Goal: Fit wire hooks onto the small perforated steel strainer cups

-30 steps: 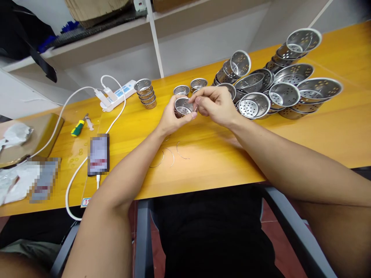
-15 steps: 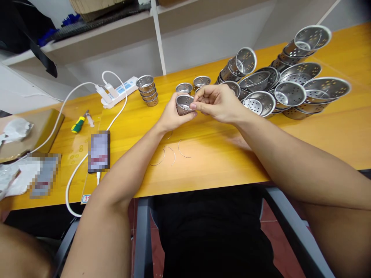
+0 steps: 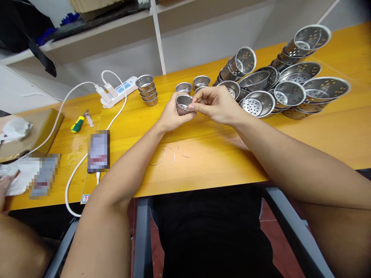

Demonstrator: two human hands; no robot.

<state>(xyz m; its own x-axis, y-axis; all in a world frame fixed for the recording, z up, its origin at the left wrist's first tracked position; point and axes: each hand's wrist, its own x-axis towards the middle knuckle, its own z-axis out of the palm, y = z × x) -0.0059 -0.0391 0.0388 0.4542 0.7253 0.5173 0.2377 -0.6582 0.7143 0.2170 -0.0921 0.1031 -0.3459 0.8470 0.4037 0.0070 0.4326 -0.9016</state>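
Gripping a small metal cup (image 3: 183, 105) between thumb and fingers, my left hand (image 3: 171, 114) holds it above the table (image 3: 220, 166), mouth upward. I have my right hand (image 3: 218, 104) at the cup's right rim, wrist bent inward, thumb and forefinger meeting there; from here I cannot tell whether they have closed on anything. My left arm (image 3: 136, 154) and right arm (image 3: 278, 154) converge forward.

Wires (image 3: 174, 155) before held cup (image 3: 182, 111); cup pile (image 3: 286, 96) right.
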